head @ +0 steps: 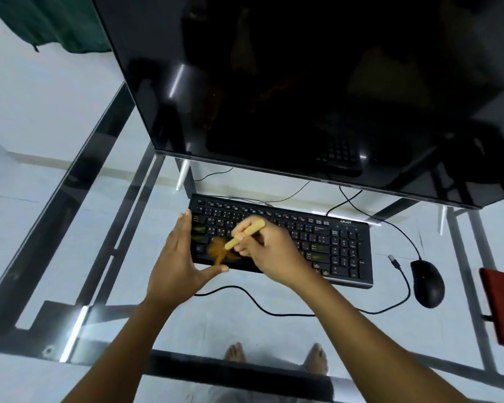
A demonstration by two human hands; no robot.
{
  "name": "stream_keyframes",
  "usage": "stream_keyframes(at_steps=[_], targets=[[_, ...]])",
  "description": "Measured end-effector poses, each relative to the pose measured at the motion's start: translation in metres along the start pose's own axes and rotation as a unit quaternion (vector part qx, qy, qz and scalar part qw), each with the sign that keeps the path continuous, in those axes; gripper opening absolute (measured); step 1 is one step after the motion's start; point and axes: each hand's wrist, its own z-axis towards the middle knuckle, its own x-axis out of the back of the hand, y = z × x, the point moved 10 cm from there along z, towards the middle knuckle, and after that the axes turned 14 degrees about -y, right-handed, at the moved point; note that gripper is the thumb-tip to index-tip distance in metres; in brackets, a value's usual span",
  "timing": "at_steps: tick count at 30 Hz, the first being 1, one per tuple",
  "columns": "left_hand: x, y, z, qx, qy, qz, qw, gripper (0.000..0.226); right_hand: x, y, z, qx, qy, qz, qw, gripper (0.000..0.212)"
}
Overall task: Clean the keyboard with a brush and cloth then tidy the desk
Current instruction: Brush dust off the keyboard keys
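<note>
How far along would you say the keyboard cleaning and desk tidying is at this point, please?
Nothing looks finished. In hand: the right hand sweeps the brush over the left keys of the keyboard while the left hand steadies its left end. Left: wiping with a cloth, perhaps the red item at the desk's right edge, then tidying the loose cable and mouse.

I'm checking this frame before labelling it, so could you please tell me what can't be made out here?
All in the head view:
- Brush bristles: motion-blurred.
- Keyboard left keys: hidden by the left hand and right hand.
- Red item: cut off by the right edge.
- Key legends: too small.
- Monitor: top cut off.
</note>
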Motion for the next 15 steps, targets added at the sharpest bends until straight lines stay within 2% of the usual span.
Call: stream_keyframes(at_steps=[2,4,6,8,9,10,13,14,15], targets=[[0.001,-0.001,-0.001,0.000,0.006,-0.004,1.000,0.126,0.018,-0.006,-0.005,0.029,0.089,-0.064,0.994,0.011],[0.002,-0.001,-0.001,0.003,0.017,-0.012,1.000,0.126,0.030,-0.012,-0.017,0.057,0.165,-0.039,0.984,0.013],[0.003,-0.001,-0.003,0.009,0.024,-0.016,1.000,0.127,0.002,-0.016,-0.014,0.055,0.097,0.033,0.993,0.016],[0.004,0.001,-0.003,0.006,0.031,-0.018,0.999,0.125,-0.037,-0.018,-0.008,0.047,-0.013,0.030,0.998,0.021],[0.005,0.001,-0.003,0.004,0.032,-0.018,0.999,0.125,-0.043,-0.016,-0.008,0.048,-0.025,0.020,0.998,0.022],[0.005,0.001,-0.003,0.003,0.032,-0.017,0.999,0.126,-0.035,-0.012,-0.006,0.045,-0.001,0.011,0.999,0.020],[0.004,-0.003,0.000,0.000,0.025,-0.020,0.999,0.128,0.026,0.002,-0.016,0.039,0.180,0.015,0.983,0.008],[0.003,-0.003,0.001,-0.003,0.024,-0.017,1.000,0.128,0.035,0.004,-0.021,0.039,0.204,0.032,0.978,0.007],[0.003,-0.004,0.001,-0.003,0.024,-0.014,1.000,0.127,0.032,0.004,-0.020,0.034,0.186,0.050,0.981,0.007]])
